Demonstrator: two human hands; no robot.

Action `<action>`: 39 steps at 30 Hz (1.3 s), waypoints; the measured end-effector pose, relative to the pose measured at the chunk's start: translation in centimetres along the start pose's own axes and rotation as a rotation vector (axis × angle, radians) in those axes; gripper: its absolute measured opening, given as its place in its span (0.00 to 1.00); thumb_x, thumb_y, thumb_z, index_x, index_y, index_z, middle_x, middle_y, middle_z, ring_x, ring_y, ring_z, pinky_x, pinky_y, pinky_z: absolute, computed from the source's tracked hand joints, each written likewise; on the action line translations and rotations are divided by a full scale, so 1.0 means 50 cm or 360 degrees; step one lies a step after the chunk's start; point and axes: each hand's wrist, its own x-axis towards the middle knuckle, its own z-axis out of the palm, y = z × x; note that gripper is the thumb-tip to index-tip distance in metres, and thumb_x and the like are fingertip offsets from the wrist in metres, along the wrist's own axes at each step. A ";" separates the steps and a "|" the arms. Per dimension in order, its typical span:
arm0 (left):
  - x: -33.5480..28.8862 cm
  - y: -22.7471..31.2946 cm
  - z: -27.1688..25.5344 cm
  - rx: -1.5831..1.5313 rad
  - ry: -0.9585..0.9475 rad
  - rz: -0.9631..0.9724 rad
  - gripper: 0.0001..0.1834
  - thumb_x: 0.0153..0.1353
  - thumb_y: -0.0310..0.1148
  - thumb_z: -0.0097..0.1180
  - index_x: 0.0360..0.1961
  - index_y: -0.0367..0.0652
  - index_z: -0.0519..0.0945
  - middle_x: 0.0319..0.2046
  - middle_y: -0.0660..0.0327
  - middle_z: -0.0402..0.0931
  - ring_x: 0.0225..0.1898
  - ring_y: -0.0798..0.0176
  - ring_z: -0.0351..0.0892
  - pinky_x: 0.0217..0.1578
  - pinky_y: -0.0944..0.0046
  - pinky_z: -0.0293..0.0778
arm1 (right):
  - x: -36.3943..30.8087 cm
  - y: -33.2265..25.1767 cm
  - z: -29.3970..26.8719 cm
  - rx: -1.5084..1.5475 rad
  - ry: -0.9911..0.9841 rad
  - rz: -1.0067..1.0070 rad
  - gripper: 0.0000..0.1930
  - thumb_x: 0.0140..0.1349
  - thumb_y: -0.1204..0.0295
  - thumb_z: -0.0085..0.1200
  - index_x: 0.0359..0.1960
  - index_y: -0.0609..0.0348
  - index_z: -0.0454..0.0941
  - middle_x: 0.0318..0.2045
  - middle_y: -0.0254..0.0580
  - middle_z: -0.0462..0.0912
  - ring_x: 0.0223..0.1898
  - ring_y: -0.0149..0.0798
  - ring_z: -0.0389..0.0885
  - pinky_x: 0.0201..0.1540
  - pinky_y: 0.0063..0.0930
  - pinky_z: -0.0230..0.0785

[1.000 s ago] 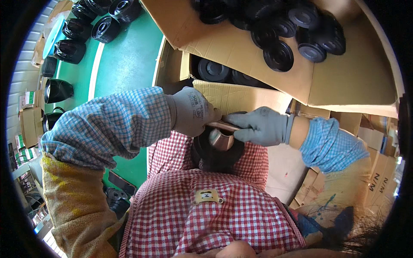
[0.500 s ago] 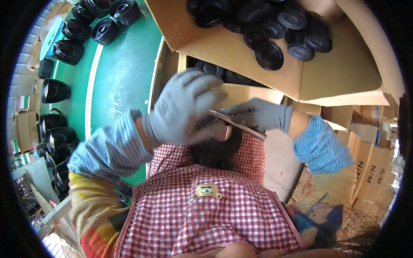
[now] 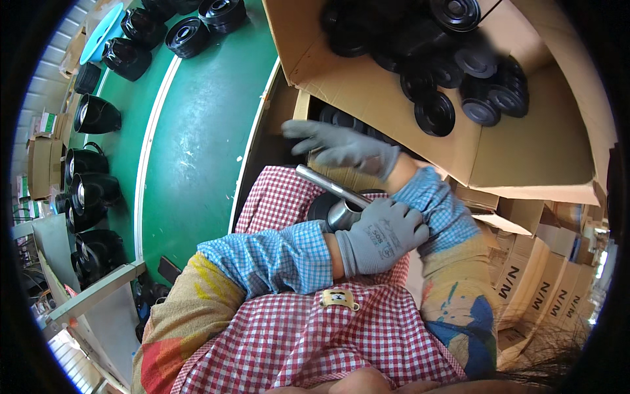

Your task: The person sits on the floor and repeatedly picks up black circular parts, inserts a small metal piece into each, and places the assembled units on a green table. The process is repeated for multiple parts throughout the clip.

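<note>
My left hand (image 3: 382,240), in a grey glove, lies across my lap with its fingers curled over the lower end of a shiny metal rod (image 3: 331,186). The rod slants up and to the left from the hand. Below it, against my left hand, shows a silver metal cylinder (image 3: 344,215) beside a rounded black part (image 3: 320,206). How these pieces join is hidden by the glove and rod. My right hand (image 3: 348,148), also gloved in grey, reaches leftward above the rod. Its fingers are stretched out and apart, with nothing visible in them.
A large open cardboard box (image 3: 374,98) with several black round lids (image 3: 434,113) stands ahead on the right. More black round parts (image 3: 341,119) show below its edge. Along the green table (image 3: 197,131) at left are black pots (image 3: 95,197) and lid stacks (image 3: 187,37).
My right hand has moved left and up, away from the rod, and its fingers have spread. My left hand has come down and right onto the rod's lower end. The view has shifted.
</note>
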 end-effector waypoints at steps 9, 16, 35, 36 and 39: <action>-0.012 -0.023 -0.005 -0.0464 0.0168 0.0218 0.13 0.58 0.46 0.61 0.34 0.51 0.77 0.29 0.64 0.76 0.27 0.61 0.78 0.27 0.58 0.74 | 0.005 0.083 0.030 0.0034 0.0042 -0.0311 0.09 0.56 0.76 0.55 0.34 0.64 0.86 0.38 0.39 0.78 0.35 0.29 0.77 0.36 0.19 0.71; -0.068 -0.074 -0.050 -0.1184 0.0347 0.0701 0.10 0.56 0.38 0.64 0.23 0.50 0.76 0.22 0.66 0.75 0.25 0.59 0.76 0.26 0.57 0.68 | -0.109 0.122 0.012 0.0164 0.0922 -0.0016 0.07 0.57 0.74 0.59 0.34 0.64 0.86 0.35 0.36 0.82 0.36 0.28 0.78 0.44 0.23 0.71; -0.216 -0.069 0.017 0.0497 -0.0411 0.0802 0.21 0.63 0.36 0.52 0.58 0.50 0.77 0.62 0.63 0.73 0.67 0.56 0.68 0.72 0.48 0.59 | 0.018 0.231 -0.349 -0.0822 0.2802 0.0067 0.28 0.65 0.56 0.56 0.62 0.58 0.73 0.62 0.62 0.72 0.58 0.60 0.74 0.60 0.45 0.68; -0.207 -0.066 0.056 0.0557 -0.0520 0.0743 0.19 0.63 0.36 0.54 0.56 0.52 0.79 0.60 0.64 0.74 0.65 0.58 0.70 0.71 0.48 0.59 | 0.030 0.130 -0.233 -0.0930 0.2630 0.0299 0.34 0.65 0.51 0.54 0.68 0.58 0.69 0.69 0.65 0.65 0.66 0.65 0.67 0.69 0.46 0.61; -0.140 -0.024 0.009 0.0494 -0.1197 0.0565 0.13 0.59 0.38 0.58 0.45 0.54 0.85 0.52 0.67 0.78 0.60 0.61 0.74 0.67 0.49 0.62 | -0.084 0.120 -0.190 -0.1647 0.2405 -0.0282 0.29 0.64 0.58 0.58 0.64 0.60 0.74 0.67 0.61 0.69 0.65 0.61 0.71 0.67 0.44 0.64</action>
